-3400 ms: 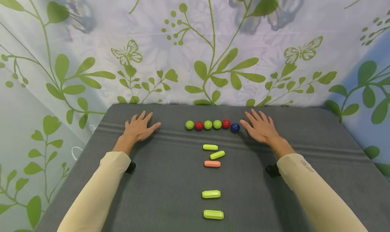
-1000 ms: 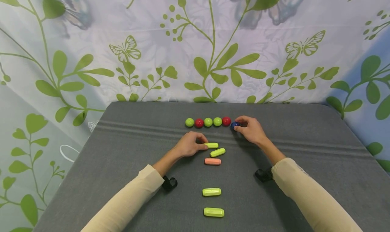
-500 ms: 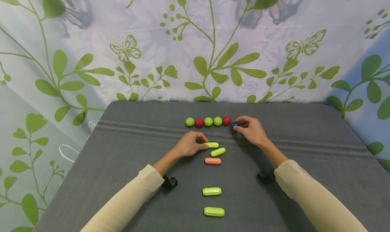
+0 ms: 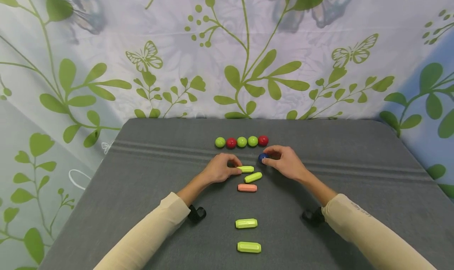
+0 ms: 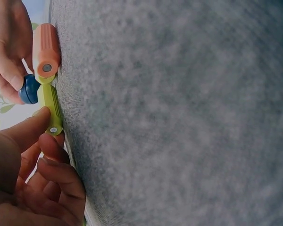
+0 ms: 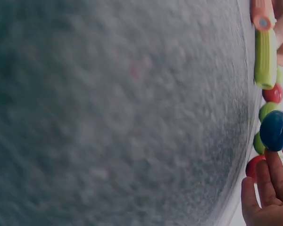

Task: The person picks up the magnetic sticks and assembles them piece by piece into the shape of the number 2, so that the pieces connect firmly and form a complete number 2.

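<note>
My left hand (image 4: pixel 220 168) pinches the left end of a yellow-green magnetic rod (image 4: pixel 247 169) between thumb and fingers. A silver magnet dot shows on the end of this rod (image 5: pixel 50 108) in the left wrist view. With thumb and fingertips, my right hand (image 4: pixel 288 163) grips a shiny blue ball (image 4: pixel 263 158), just beyond the rod's right end. Close below lie a slanted yellow-green rod (image 4: pixel 253 177) and an orange rod (image 4: pixel 247 188). In the right wrist view the blue ball (image 6: pixel 274 131) overlaps the green balls behind it.
Behind the hands, green and red balls (image 4: pixel 242 142) stand in a short row. Two more yellow-green rods, the farther rod (image 4: pixel 246 223) and the nearer rod (image 4: pixel 249 247), lie toward the front. All rest on a grey cloth-covered table (image 4: pixel 159 230), with a leaf-patterned curtain (image 4: pixel 198 65) behind.
Both hands lay spread on the table at first, then took hold of the rod and blue ball. Since half a second ago, the right hand has brought the ball leftward and nearer, off the row's end.
</note>
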The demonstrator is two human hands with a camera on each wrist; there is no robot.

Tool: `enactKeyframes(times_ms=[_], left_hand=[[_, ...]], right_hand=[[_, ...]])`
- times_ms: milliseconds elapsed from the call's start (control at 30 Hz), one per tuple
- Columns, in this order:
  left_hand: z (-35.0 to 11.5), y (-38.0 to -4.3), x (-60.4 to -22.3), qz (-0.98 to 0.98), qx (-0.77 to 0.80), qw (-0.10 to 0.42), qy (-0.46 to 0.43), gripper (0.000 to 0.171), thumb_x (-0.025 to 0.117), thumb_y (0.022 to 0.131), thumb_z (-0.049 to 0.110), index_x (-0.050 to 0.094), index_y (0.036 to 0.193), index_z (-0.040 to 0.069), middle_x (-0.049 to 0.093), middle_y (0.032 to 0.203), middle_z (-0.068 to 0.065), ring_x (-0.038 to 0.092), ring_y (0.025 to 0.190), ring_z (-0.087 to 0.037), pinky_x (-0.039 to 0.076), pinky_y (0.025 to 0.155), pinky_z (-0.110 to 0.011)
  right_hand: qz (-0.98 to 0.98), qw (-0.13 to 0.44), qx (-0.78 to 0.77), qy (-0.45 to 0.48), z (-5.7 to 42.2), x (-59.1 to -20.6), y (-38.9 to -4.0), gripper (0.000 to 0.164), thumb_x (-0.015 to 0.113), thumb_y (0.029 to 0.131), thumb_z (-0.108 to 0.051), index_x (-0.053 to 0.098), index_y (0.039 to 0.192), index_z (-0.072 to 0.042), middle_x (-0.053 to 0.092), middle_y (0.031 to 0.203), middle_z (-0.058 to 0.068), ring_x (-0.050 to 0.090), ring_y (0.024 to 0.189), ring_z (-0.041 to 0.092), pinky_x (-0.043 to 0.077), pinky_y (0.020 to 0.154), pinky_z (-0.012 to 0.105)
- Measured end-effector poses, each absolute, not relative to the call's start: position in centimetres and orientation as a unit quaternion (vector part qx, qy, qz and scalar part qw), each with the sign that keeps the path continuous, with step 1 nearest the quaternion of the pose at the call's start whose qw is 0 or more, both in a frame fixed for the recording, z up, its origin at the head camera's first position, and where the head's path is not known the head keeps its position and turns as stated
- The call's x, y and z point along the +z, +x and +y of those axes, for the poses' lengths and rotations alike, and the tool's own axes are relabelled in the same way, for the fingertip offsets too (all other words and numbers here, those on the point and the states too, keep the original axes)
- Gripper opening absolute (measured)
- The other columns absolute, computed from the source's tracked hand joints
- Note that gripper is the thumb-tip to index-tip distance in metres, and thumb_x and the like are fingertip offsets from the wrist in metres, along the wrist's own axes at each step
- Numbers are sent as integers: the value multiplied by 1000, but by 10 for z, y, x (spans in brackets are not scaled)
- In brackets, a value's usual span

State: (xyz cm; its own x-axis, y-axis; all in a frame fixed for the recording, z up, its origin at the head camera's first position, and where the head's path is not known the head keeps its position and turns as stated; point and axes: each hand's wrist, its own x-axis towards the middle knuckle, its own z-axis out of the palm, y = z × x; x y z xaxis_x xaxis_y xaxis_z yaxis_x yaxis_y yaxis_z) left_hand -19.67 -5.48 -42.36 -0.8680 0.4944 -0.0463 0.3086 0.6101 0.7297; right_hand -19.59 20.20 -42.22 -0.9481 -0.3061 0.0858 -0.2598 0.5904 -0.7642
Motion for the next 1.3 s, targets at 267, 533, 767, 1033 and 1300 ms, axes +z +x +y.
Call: enactKeyframes(times_ms=[267, 533, 767, 1033, 1300], left_hand=[[-55, -197, -423, 887, 380, 126, 228, 13, 75, 90, 17, 73, 101, 11, 67, 93, 1, 61, 90, -16, 48, 82, -34], [-55, -197, -424, 886, 381, 126, 231, 16, 75, 89, 16, 73, 103, 9, 67, 93, 0, 61, 90, -17, 48, 83, -35], [-54, -197, -424, 891, 369, 127, 231, 21, 74, 91, 17, 74, 109, 8, 69, 97, -1, 62, 94, -17, 49, 85, -35], [-54, -196, -420, 894, 358, 132, 236, 19, 71, 93, 16, 74, 110, 8, 69, 101, -2, 62, 96, -18, 48, 87, -36], [-54, -196, -422, 899, 350, 127, 230, 18, 63, 98, 18, 72, 111, 8, 66, 103, -4, 59, 96, -20, 46, 86, -38]], right_hand=[[895, 39, -407, -178, 201, -425, -192, 30, 72, 91, -16, 68, 117, -1, 67, 109, 11, 61, 98, 26, 48, 84, 46], [893, 50, -410, -180, 202, -424, -192, 27, 72, 91, -16, 67, 113, -2, 67, 104, 9, 60, 93, 24, 47, 81, 43], [893, 51, -408, -184, 199, -424, -191, 21, 73, 91, -14, 67, 109, -5, 66, 100, 5, 58, 91, 22, 46, 80, 41], [893, 47, -409, -182, 198, -424, -190, 21, 72, 91, -14, 66, 109, -4, 65, 101, 7, 58, 92, 23, 45, 82, 42], [894, 48, -406, -183, 199, -426, -190, 23, 72, 92, -14, 65, 110, -3, 65, 103, 9, 58, 94, 24, 45, 83, 44]])
